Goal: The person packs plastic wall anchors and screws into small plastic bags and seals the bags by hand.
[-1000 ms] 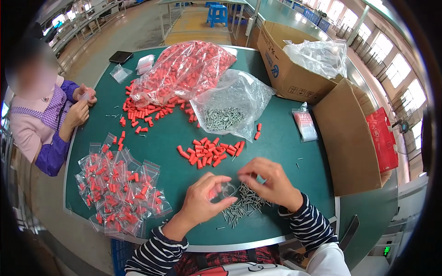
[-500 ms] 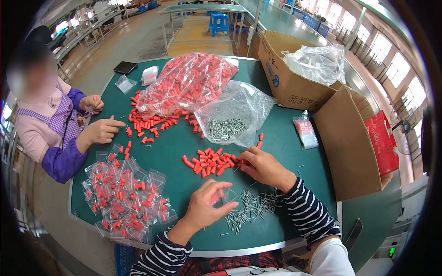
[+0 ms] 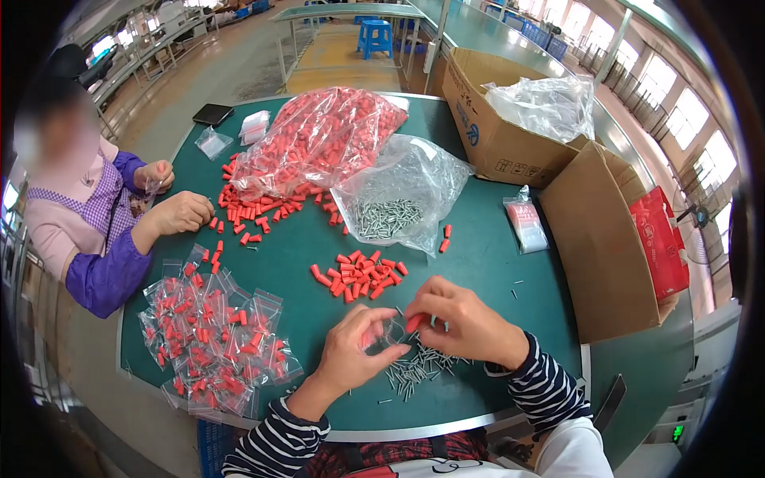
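My left hand (image 3: 355,346) is closed on a small clear plastic bag (image 3: 393,333), held open between thumb and fingers. My right hand (image 3: 462,323) pinches a red plastic plug (image 3: 414,322) at the bag's mouth; a thin screw tip (image 3: 399,311) shows beside those fingers. Beneath both hands lies a heap of loose silver screws (image 3: 418,368), partly covered by the right hand. Just beyond them sits a small pile of red plugs (image 3: 358,275). Filled bags with red plugs (image 3: 215,342) are heaped left of my left hand.
A big bag of red plugs (image 3: 323,143) and a clear bag of screws (image 3: 389,217) occupy the table's far side. Cardboard boxes (image 3: 510,143) line the right, near a pack of small bags (image 3: 526,223). At left, a co-worker's hand (image 3: 183,213) is over the table.
My right hand has moved from the pile of red plugs toward me, to the small bag, carrying a red plug. My left hand stays about the same. The co-worker's nearer hand has closed its fingers.
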### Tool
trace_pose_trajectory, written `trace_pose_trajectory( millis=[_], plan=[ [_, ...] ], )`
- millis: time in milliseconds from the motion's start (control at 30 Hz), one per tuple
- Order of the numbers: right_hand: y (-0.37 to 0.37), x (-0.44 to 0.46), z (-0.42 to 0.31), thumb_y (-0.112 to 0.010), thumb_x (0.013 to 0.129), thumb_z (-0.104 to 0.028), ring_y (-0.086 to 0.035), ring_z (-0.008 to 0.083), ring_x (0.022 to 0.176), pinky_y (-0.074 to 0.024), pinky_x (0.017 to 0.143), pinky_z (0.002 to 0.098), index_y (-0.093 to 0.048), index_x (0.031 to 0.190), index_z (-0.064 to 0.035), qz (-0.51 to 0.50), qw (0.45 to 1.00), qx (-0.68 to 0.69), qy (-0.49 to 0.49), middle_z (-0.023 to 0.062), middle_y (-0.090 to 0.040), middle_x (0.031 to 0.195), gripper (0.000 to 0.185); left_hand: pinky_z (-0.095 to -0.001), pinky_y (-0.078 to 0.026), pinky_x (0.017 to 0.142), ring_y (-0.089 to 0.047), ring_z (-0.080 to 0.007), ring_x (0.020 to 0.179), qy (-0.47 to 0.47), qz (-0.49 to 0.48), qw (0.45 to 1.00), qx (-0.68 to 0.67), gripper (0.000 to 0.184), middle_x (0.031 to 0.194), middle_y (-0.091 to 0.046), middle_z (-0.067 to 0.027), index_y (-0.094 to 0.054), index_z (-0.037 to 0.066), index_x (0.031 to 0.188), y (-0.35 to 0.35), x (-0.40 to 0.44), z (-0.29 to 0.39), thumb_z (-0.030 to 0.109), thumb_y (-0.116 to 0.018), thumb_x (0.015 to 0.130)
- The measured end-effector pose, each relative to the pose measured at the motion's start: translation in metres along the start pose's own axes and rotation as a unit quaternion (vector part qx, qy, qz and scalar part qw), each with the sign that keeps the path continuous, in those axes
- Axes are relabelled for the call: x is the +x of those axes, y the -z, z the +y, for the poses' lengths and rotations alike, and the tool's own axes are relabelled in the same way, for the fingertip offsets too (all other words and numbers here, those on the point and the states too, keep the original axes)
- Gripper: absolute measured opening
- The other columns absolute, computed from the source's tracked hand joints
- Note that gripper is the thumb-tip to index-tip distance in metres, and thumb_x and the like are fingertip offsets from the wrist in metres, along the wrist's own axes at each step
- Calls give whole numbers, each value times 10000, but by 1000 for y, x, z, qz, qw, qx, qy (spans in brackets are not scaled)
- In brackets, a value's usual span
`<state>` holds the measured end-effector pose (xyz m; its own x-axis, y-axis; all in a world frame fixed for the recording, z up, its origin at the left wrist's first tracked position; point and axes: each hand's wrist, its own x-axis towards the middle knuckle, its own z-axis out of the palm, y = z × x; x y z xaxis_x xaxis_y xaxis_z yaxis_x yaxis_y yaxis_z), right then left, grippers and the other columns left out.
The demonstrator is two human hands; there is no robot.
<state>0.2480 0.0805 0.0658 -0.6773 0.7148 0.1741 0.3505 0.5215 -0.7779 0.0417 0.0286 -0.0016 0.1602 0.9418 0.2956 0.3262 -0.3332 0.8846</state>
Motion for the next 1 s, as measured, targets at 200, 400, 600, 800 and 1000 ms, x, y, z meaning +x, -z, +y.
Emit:
trace_pose_trajectory(
  millis=[200,400,600,800,1000],
  plan=[
    [-11,-2,-11,-664,807,32,-641,282,808,-534,689,362,-652,1030,6,-18,999,-30,22,143,-577,990,226,-284,-496,600,-590,-137,690,-19,4,999,26,519,817,-566,-33,-649,54,1122,-2,-1,-5,135,-886,667],
    [-1,-4,-18,-672,829,27,-656,254,826,-540,697,338,-639,1081,-9,26,1000,-2,17,128,-608,1039,257,-283,-504,609,-617,-138,692,-14,1,1000,11,525,834,-580,-36,-636,36,1114,-1,0,-3,148,-896,671],
    [-28,-16,4,-698,836,-38,-664,286,849,-530,736,370,-634,1039,-21,43,999,24,-18,120,-634,992,214,-252,-490,650,-577,-88,725,45,47,989,-129,473,844,-597,-33,-601,23,1015,-6,-7,-11,169,-917,695],
    [-47,-13,13,-684,871,-58,-661,276,832,-525,741,345,-651,982,2,114,989,92,-8,126,-658,913,131,-245,-489,641,-583,-91,710,53,36,984,-168,350,819,-639,-40,-619,16,934,-6,-12,-22,158,-880,750],
    [-44,-14,14,-674,895,-38,-663,201,835,-522,734,316,-653,986,20,140,976,162,-44,105,-659,904,110,-241,-454,629,-553,-94,696,9,69,991,-113,108,810,-627,-34,-713,17,917,5,-2,0,60,-779,842]
  ],
)
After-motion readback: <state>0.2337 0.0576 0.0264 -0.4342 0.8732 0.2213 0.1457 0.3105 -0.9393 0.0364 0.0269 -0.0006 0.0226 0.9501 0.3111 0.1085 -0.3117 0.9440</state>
